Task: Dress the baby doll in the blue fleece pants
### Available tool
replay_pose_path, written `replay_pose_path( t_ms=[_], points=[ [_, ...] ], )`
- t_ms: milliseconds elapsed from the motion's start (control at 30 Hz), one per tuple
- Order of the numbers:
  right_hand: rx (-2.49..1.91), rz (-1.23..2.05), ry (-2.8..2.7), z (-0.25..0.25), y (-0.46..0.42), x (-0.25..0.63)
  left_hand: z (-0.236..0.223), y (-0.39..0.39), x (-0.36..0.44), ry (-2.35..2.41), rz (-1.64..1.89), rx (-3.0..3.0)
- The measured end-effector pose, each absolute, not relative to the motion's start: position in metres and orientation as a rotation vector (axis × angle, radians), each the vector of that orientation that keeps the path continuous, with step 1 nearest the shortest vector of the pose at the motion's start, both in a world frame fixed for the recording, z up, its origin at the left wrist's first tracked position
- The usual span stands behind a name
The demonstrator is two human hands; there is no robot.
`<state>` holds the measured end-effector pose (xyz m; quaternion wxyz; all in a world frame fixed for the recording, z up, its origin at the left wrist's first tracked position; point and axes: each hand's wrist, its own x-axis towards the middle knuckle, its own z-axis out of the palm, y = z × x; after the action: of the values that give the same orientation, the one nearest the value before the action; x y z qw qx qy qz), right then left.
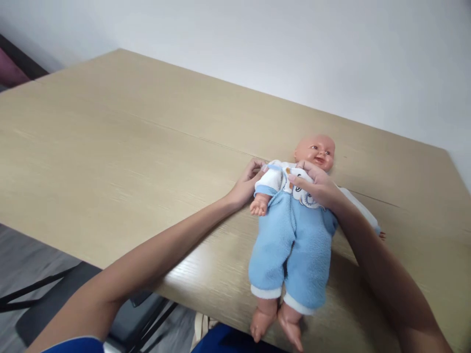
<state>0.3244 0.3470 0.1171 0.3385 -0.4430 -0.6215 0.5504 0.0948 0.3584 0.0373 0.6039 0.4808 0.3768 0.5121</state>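
A baby doll (315,149) lies on its back on the wooden table (121,147), head away from me, feet over the near edge. It wears a blue fleece romper (294,245) with white sleeves and a white bib patch. My left hand (247,184) pinches the white sleeve at the doll's shoulder, fingers closed on the cloth. My right hand (316,186) rests on the doll's chest, its fingers curled and gripping the white collar fabric just below the chin. My right forearm hides the doll's other arm.
The light wooden table runs far to the left and back to a white wall (294,49). A dark chair (55,314) stands below the table's near edge at lower left. A dark object (14,68) sits at the far left corner.
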Motion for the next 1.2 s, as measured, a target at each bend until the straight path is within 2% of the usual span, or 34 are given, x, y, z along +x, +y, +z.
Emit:
replay_pose_path(
  t_ms=[367, 667, 1000, 1100, 1200],
  points=[
    [-1.027, 1.490, -1.487, 0.111, 0.349, 0.327, 0.051, 0.416, 0.114, 0.707, 0.855, 1.079],
    [-0.964, 1.487, -1.412, 0.102, 0.352, 0.334, 0.065, 0.420, 0.110, 0.716, 0.742, 1.121],
    [-0.998, 1.419, -1.406, 0.100, 0.355, 0.332, 0.055, 0.452, 0.137, 0.597, 0.698, 1.213],
    [-1.066, 1.356, -1.502, 0.107, 0.352, 0.333, 0.056, 0.449, 0.131, 0.623, 0.670, 1.209],
    [-1.268, 1.019, -1.731, 0.122, 0.342, 0.336, 0.062, 0.448, 0.118, 0.697, 0.630, 1.331]
  ],
)
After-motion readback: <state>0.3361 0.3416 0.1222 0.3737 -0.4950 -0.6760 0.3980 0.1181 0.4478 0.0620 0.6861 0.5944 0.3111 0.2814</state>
